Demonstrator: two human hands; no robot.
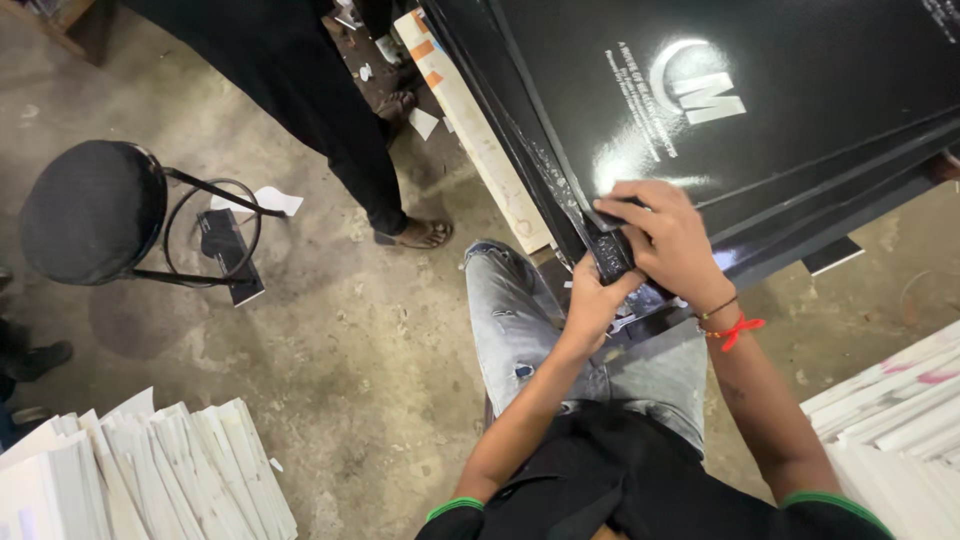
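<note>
Seated worker seen from above, both forearms reaching forward over grey-jeaned knees. Left hand [592, 305]: fingers curled shut around the near end of a small black strip [612, 255], gripping it from below. Right hand [668, 240]: lies just beyond and to the right, fingers pressed together and bent down over the far end of the same strip, pinning it against the corner of the top glossy black sheet [760, 90]; a red thread bracelet [738, 328] marks this wrist. The strip's long axis runs near-to-far, slightly leftward, between the two hands, which touch. Whether the strip is a separate piece or the sheet's folded corner cannot be told. The stacked sheets extend away up and right. Beyond, left: a black round stool [95, 210] and a bystander's sandalled foot [420, 234] on concrete floor [330, 340].
</note>
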